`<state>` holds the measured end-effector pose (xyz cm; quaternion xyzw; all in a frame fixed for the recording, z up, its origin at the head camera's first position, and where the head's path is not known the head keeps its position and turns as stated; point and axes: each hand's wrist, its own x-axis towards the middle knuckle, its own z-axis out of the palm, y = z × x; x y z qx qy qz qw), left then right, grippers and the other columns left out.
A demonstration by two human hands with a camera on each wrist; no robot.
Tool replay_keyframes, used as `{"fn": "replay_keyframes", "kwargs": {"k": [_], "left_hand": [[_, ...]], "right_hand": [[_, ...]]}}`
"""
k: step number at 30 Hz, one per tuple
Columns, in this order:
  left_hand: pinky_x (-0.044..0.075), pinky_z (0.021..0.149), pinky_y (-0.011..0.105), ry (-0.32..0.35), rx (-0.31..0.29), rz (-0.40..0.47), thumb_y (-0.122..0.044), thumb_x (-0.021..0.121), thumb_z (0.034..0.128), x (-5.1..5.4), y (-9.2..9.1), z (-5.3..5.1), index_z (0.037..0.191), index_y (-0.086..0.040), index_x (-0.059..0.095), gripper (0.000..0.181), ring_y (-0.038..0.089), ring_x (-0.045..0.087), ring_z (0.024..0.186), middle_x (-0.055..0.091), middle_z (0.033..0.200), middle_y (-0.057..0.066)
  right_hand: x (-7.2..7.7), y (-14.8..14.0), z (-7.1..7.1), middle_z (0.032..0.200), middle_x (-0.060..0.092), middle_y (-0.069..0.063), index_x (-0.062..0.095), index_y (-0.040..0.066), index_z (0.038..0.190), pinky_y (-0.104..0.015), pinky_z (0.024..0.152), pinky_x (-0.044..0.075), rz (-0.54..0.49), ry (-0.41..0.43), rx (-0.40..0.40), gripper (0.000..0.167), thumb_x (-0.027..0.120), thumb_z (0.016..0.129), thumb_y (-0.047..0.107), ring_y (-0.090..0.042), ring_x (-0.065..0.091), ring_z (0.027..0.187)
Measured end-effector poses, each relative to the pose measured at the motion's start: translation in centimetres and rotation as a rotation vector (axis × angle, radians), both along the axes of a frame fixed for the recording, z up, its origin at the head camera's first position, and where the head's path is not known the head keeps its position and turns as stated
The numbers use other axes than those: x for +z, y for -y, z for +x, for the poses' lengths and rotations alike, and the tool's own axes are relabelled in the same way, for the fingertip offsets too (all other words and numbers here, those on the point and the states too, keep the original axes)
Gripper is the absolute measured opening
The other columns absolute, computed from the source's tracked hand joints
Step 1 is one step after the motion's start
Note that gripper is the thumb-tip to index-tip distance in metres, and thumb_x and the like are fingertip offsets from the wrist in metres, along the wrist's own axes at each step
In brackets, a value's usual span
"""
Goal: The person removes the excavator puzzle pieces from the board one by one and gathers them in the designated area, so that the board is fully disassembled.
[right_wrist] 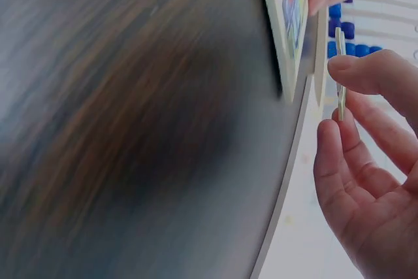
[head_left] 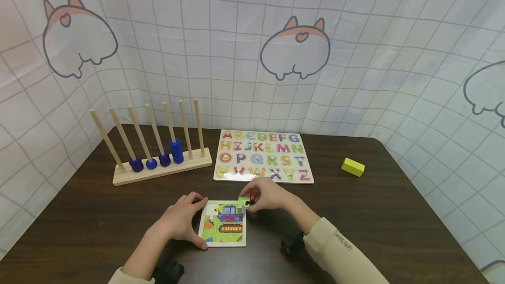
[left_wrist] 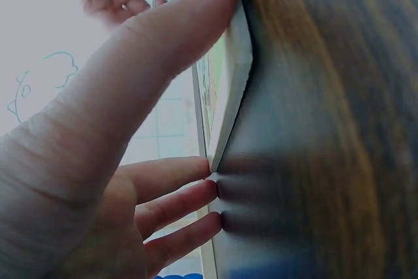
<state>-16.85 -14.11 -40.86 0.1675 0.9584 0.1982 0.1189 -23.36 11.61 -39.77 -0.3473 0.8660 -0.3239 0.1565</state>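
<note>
A square wooden jigsaw puzzle [head_left: 222,244] with a pale frame and a blue-and-orange digger picture lies on the dark table. My left hand [head_left: 179,219] spans its left side, thumb on the near corner and a fingertip at the far corner. In the left wrist view the fingers [left_wrist: 179,173] are fairly straight, their tips at the frame and the tabletop. My right hand [head_left: 268,195] pinches a green puzzle piece [head_left: 241,205] over the puzzle's upper right corner. Seen edge-on in the right wrist view, the piece [right_wrist: 340,99] is held off the board. A pale patch shows at the picture's upper left.
Behind the puzzle lies an alphabet peg board [head_left: 263,156]. To its left stands a wooden rack [head_left: 163,171] of upright pegs with blue rings [head_left: 176,151] on some. A yellow block [head_left: 353,167] sits at the right. A gridded cloth [head_left: 236,56] hangs behind the table.
</note>
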Motion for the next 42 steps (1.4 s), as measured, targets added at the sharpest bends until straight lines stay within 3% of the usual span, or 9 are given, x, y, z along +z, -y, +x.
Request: {"fn": "replay_keyframes", "kwargs": {"k": [20, 42], "left_hand": [[0.038, 0.085, 0.051, -0.012, -0.011, 0.020, -0.054, 0.086, 0.0429, -0.2, 0.1, 0.0, 0.134, -0.004, 0.046, 0.112, 0.025, 0.039, 0.111, 0.041, 0.125, 0.006], [0.038, 0.086, 0.051, -0.006, -0.006, 0.012, -0.053, 0.086, 0.0428, -0.2, 0.1, 0.1, 0.134, -0.005, 0.046, 0.111, 0.025, 0.039, 0.111, 0.042, 0.125, 0.006]], "right_hand": [[-0.6, -4.7, -0.7, 0.091, 0.063, -0.002, 0.067, 0.001, 0.102, -0.021, 0.066, 0.048, -0.008, 0.019, -0.027, 0.031, 0.075, 0.072, 0.005, -0.016, 0.056, 0.076], [-1.7, -5.9, -1.3, 0.090, 0.066, -0.001, 0.068, 0.002, 0.099, -0.022, 0.068, 0.045, 0.045, 0.037, -0.046, 0.029, 0.076, 0.072, 0.005, -0.013, 0.054, 0.075]]}}
